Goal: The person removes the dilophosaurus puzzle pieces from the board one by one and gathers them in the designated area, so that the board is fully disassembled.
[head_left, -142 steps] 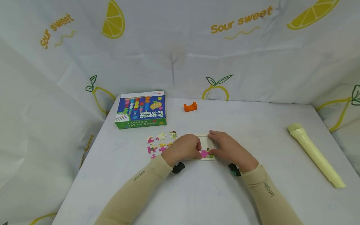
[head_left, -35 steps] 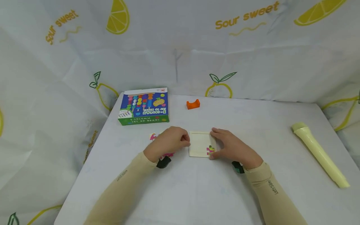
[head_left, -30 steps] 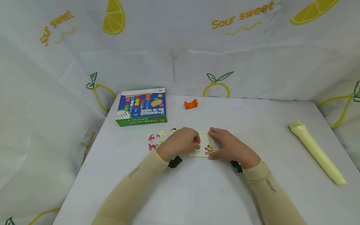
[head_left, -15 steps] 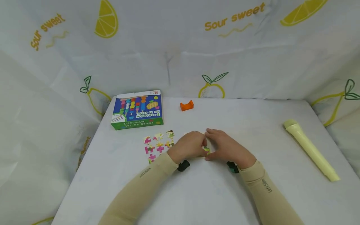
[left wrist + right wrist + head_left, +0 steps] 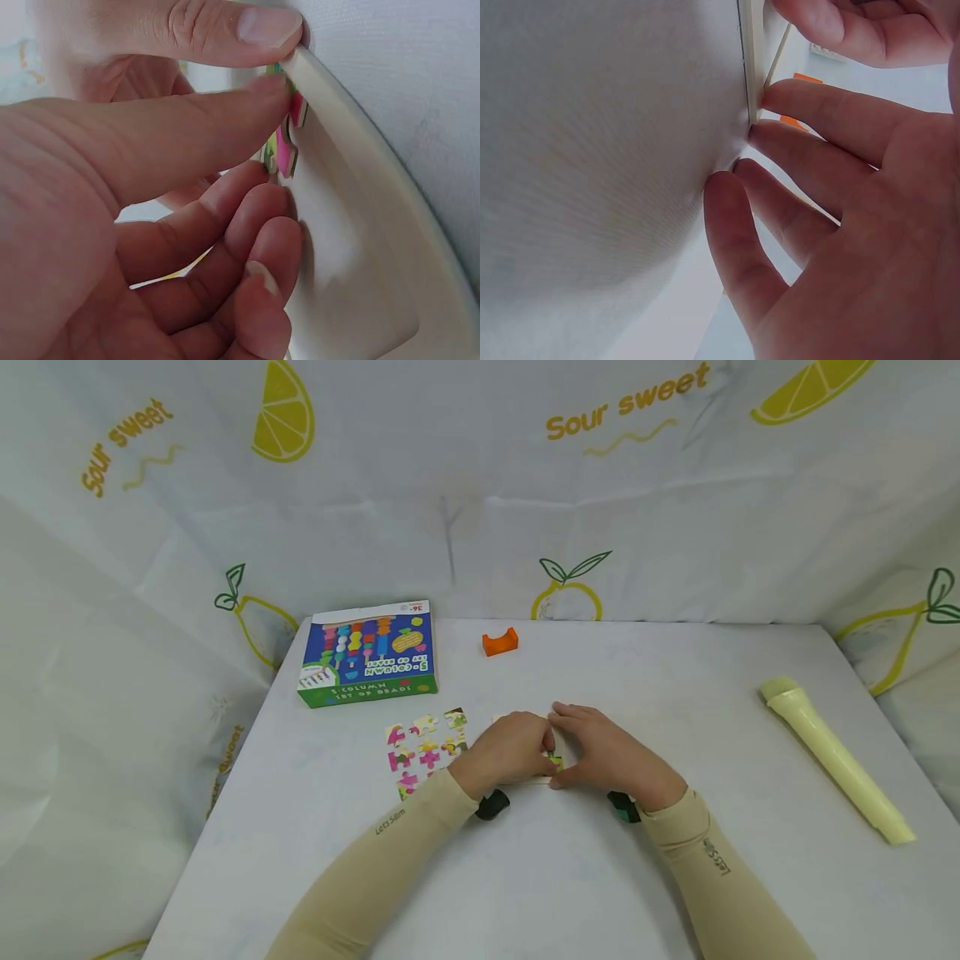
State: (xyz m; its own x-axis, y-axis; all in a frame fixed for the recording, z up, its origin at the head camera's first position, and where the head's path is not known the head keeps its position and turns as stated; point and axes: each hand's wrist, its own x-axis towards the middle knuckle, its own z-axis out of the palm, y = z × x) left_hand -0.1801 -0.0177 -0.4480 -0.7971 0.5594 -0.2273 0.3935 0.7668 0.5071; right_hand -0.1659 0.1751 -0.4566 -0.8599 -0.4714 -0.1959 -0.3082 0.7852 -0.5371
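My left hand (image 5: 504,747) leans over a small cream puzzle tray (image 5: 352,225), largely covering it in the head view. Its thumb and fingers pinch a pink and green jigsaw piece (image 5: 284,150) at the tray's near right corner. My right hand (image 5: 611,756) holds the tray by its right side, thumb at the near edge and fingertips at the far corner. In the right wrist view its fingers (image 5: 817,112) meet the tray's pale edge. Several loose jigsaw pieces (image 5: 429,758) lie in rows left of the tray, partly behind my left wrist.
A blue and green bead-set box (image 5: 369,652) stands at the back left of the white table (image 5: 570,877). Behind the tray sits an orange notched block (image 5: 500,642). A long pale yellow tube-like object (image 5: 836,760) lies far right. Lemon-printed cloth walls surround the table.
My left hand moved left off the tray to the loose pieces, then came back over the tray's right corner. My right hand keeps its hold on the tray's side. The head view shifted slightly.
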